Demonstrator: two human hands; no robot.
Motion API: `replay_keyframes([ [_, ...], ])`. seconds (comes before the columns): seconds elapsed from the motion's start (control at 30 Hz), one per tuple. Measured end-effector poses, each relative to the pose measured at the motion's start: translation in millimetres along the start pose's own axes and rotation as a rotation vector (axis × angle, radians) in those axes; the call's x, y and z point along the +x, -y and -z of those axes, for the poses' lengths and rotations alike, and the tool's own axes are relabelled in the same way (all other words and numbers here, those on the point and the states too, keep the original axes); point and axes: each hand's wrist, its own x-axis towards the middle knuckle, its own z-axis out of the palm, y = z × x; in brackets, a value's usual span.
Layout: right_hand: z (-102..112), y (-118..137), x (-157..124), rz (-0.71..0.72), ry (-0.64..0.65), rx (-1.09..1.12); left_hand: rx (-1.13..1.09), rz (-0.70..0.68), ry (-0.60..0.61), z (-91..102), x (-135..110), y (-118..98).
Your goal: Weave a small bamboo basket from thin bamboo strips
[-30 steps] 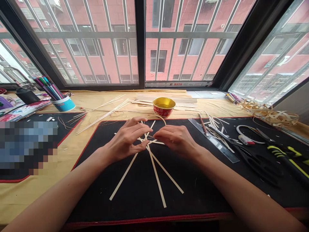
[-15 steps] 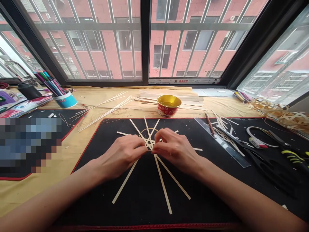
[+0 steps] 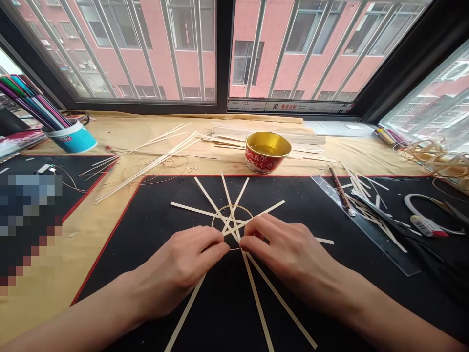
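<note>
Pale flat bamboo strips [image 3: 257, 293] cross one another in a star over the black mat, their ends spreading outward. A thin round ring [image 3: 237, 206] circles the middle of the star, threaded among the strips. At its lower left, my left hand [image 3: 196, 252] is closed, thumb and fingers pinching the ring and a strip. My right hand [image 3: 284, 242] pinches at the lower right, where the ring meets other strips. Both sets of fingertips are close together and hide part of the ring and the crossings beneath.
A red bowl [image 3: 268, 155] with a gold inside holds liquid behind the black mat [image 3: 154, 210]. Loose strips [image 3: 157, 159] lie at back left, near a pen cup [image 3: 71, 137]. Right: a clear ruler [image 3: 377, 237], a pencil [image 3: 340, 190], offcuts, dark-handled tools and coiled strips [image 3: 436, 156].
The view has tilted down and come closer, so the star looks larger. Both hands stay pinched at the ring's lower edge; the right fingertips sit slightly farther from the left.
</note>
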Motion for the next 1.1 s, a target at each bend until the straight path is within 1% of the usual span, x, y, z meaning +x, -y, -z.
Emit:
replay_keyframes([
  [0.2, 2.0, -1.2, 0.3, 0.020, 0.017, 0.007, 0.039, 0.008, -0.002, -0.5, 1.2, -0.6],
  [0.4, 5.2, -3.6, 0.6, 0.022, -0.022, -0.022, 0.010, 0.040, -0.109, -3.1, -2.2, -0.9],
  [0.6, 8.4, -0.6, -0.4, 0.026, -0.025, -0.043, -0.041, 0.034, -0.137, 0.4, -0.5, -3.0],
  [0.8, 8.8, -0.5, -1.0, 0.041, -0.006, -0.056, -0.038, 0.052, -0.127, 2.5, -1.6, -4.6],
  [0.9, 7.8, -2.0, -0.5, 0.057, -0.006, -0.059, -0.060, 0.055, -0.101, 5.4, -1.3, -6.6],
  [1.1, 10.1, -1.9, 0.1, 0.112, 0.023, -0.071, -0.116, 0.115, -0.067, 10.1, -1.6, -8.4],
])
